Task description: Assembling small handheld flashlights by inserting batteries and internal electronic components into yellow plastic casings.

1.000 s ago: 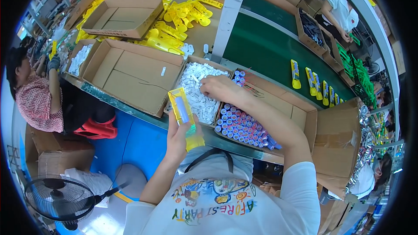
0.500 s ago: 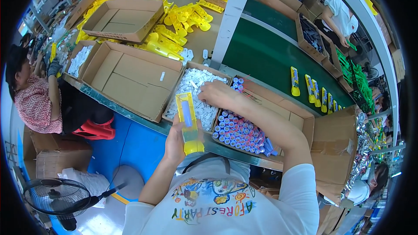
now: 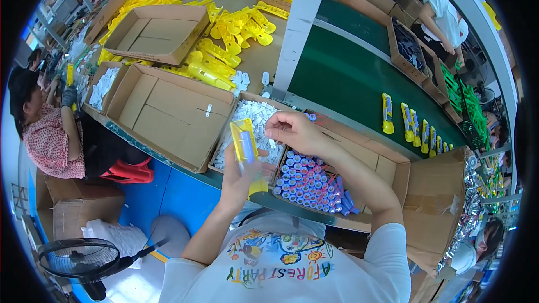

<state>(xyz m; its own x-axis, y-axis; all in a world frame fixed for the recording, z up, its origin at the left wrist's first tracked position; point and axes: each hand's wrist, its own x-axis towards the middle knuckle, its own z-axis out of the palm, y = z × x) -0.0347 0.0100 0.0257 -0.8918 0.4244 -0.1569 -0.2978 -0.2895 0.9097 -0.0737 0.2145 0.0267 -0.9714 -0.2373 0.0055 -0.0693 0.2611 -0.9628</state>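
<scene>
My left hand (image 3: 233,182) is wrapped round a yellow plastic housing (image 3: 242,134), held upright in front of my body. A blue-purple cylinder (image 3: 247,145) lies in its hollow; the lower end is smeared by motion. My right hand (image 3: 295,132) is closed in a pinch just right of the housing. At its fingertips shows a small white plastic piece (image 3: 272,143). Beneath both hands stands a cardboard box of white plastic pieces (image 3: 257,113). Under my right forearm, several blue-purple cylinders (image 3: 306,182) stand packed in another box.
A shallow cardboard tray (image 3: 168,115) lies to the left, with another tray (image 3: 154,33) behind it among yellow housings (image 3: 244,25). Right of a metal post (image 3: 300,33), a green conveyor belt (image 3: 342,73) carries several filled housings (image 3: 412,123). A co-worker (image 3: 53,129) sits at the left.
My right hand has lifted from the white pieces and come back toward me, fingers now pinched. My left hand has shifted its grip, and the housing has turned slightly.
</scene>
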